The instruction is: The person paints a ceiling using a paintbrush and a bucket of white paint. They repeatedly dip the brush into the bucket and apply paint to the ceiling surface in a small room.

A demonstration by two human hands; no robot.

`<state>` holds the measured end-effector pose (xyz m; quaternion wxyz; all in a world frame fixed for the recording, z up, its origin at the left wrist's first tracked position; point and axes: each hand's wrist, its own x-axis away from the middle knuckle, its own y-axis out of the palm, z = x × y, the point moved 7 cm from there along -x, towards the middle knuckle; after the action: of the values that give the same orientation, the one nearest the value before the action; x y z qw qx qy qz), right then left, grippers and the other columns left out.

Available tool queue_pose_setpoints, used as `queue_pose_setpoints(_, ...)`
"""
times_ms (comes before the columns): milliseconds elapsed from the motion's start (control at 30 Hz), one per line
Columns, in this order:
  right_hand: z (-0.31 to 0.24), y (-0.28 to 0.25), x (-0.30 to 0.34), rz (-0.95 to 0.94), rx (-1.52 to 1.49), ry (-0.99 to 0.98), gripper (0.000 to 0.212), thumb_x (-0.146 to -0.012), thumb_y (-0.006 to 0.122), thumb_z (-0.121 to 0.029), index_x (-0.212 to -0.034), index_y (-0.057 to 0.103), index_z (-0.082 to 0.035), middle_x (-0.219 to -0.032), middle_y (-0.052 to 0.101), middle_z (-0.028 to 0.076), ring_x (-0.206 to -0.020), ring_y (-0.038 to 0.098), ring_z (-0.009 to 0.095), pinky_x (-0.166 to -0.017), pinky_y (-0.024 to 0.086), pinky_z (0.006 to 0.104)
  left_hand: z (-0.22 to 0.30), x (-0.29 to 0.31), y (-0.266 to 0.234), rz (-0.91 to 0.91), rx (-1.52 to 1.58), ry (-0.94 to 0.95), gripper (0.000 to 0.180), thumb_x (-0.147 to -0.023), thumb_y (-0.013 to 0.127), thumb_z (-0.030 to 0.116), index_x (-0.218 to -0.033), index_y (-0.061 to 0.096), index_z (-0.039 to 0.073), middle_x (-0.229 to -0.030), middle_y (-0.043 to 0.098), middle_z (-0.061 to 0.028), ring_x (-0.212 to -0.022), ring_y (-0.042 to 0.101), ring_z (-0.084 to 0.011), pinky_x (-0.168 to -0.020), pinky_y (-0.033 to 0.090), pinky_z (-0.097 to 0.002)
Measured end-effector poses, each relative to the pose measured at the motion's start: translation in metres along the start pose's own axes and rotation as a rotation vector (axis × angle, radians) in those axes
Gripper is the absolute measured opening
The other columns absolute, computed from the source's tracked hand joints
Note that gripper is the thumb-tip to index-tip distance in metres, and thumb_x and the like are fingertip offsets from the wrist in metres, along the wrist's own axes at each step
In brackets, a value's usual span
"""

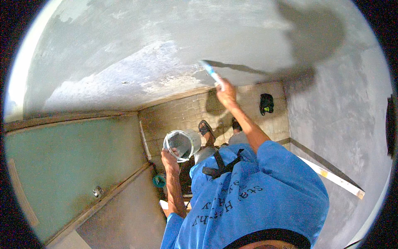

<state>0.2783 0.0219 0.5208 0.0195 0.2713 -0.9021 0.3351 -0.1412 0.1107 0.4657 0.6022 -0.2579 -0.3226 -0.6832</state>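
Note:
My right hand [226,95] is closed round the pale handle of a paintbrush [212,74]. The blue-and-white head of the brush is blurred and points up at the grey wall [240,37], close to or against it; I cannot tell whether it touches. In my left hand [170,159] is the rim of a whitish plastic bucket [194,141], tilted so that its greyish inside shows. A lighter, patchy stretch of wall [137,70] lies left of the brush.
A black bag-like thing [266,103] lies on the paved floor [178,112] near my feet. To the right, a long whitish bar [336,177] leans by the side wall. On the left is a greenish panel [70,157] with a metal knob [98,191].

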Motion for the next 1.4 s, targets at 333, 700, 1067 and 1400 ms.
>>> queue_pose_setpoints(333, 0.109, -0.046, -0.012, 0.544, -0.420, -0.290, 0.042, -0.090, 0.058, -0.016, -0.128, 0.050, -0.002, -0.128, 0.054, 0.018, -0.114, 0.053, 0.032, -0.096, 0.041, 0.0386, -0.006, -0.006, -0.010, -0.024, 0.042, -0.002, 0.039, -0.095, 0.040, 0.042, -0.097, 0.052, 0.005, -0.079, 0.060, -0.0084, -0.060, 0.053, -0.0178, -0.054, 0.044, -0.0298)
queue_pose_setpoints(700, 0.031, 0.123, -0.010, 0.194, -0.317, -0.153, 0.063, -0.083, 0.059, -0.006, -0.141, 0.037, -0.015, -0.097, 0.053, 0.015, -0.087, 0.055, 0.032, -0.075, 0.045, 0.0401, -0.005, 0.000, -0.008, 0.035, 0.092, -0.060, 0.037, -0.096, 0.036, 0.039, -0.097, 0.052, 0.005, -0.077, 0.059, -0.0079, -0.060, 0.051, -0.0174, -0.056, 0.045, -0.0307)
queue_pose_setpoints(1067, 0.077, 0.036, -0.053, 0.094, 0.149, -0.183, 0.044, -0.083, 0.059, -0.008, -0.125, 0.056, -0.020, -0.101, 0.062, 0.014, -0.094, 0.060, 0.034, -0.078, 0.047, 0.0419, -0.016, -0.011, -0.023, 0.033, 0.109, 0.016, 0.038, -0.096, 0.037, 0.039, -0.099, 0.051, 0.005, -0.078, 0.059, -0.0095, -0.062, 0.053, -0.0196, -0.060, 0.045, -0.0329)
queue_pose_setpoints(1400, 0.125, 0.017, -0.015, 0.565, -0.115, -0.191, 0.033, -0.089, 0.057, -0.010, -0.121, 0.059, -0.007, -0.091, 0.062, 0.008, -0.084, 0.059, 0.023, -0.075, 0.046, 0.0331, -0.026, -0.021, -0.032, 0.012, 0.151, -0.029, 0.037, -0.095, 0.041, 0.039, -0.102, 0.052, 0.004, -0.077, 0.060, -0.0095, -0.062, 0.054, -0.0202, -0.059, 0.046, -0.0335)
